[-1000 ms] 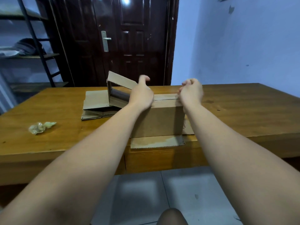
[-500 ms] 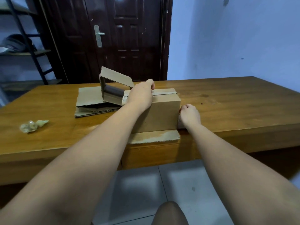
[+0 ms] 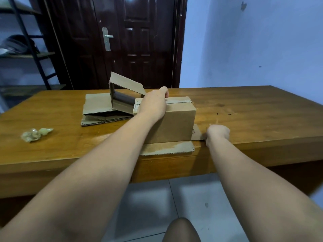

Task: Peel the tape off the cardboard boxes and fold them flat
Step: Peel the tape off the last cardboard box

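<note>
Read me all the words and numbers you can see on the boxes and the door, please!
Nothing here can be read clearly.
On the side flap of the cardboard box, next to the right hand: a few tiny dark marks, too small and blurred to read.
On the tape, the flattened boxes and the door: no words or numbers show.
</note>
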Available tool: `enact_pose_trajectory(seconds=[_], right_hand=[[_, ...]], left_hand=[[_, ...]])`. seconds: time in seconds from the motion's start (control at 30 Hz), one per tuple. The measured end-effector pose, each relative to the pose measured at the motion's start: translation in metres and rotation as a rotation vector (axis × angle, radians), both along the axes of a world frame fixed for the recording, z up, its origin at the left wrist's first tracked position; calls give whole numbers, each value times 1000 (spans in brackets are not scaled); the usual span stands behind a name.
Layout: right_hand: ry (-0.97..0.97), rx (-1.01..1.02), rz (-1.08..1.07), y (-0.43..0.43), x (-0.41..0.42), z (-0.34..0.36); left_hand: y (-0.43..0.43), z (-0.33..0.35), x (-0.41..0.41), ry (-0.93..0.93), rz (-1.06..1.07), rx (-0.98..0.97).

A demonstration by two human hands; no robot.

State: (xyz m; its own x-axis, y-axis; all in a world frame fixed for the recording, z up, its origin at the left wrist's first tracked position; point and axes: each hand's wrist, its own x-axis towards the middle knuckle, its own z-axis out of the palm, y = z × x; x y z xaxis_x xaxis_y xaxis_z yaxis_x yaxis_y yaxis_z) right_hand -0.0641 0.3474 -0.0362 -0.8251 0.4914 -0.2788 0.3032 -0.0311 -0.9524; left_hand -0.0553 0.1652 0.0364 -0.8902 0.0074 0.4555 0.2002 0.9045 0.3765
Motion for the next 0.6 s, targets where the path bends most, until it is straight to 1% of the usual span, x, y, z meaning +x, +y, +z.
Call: enact_pose_trajectory(seconds=[0.1, 0.17, 0.23, 0.33, 0.4, 0.47, 0.53, 0.6], right_hand=[[17, -145, -127, 5, -2, -1], [50, -168, -234, -1, 0, 1], [78, -181, -238, -10, 3, 4], [131, -266, -231, -17, 3, 14], [147, -201, -236, -15, -2, 16], [107, -108, -228, -13, -6, 19], [74, 39, -251, -9, -7, 23], [105, 148, -284, -5, -7, 27]], left_hand=[[1, -1, 1, 21, 4, -2], [1, -1, 3, 32, 4, -4], [1, -1, 3, 39, 3, -4], [1, 0, 3, 45, 1, -14], [1, 0, 3, 44, -1, -21], [1, 0, 4, 48, -6, -20], [1, -1, 3, 53, -12, -12], [0, -1, 2, 55, -17, -8]])
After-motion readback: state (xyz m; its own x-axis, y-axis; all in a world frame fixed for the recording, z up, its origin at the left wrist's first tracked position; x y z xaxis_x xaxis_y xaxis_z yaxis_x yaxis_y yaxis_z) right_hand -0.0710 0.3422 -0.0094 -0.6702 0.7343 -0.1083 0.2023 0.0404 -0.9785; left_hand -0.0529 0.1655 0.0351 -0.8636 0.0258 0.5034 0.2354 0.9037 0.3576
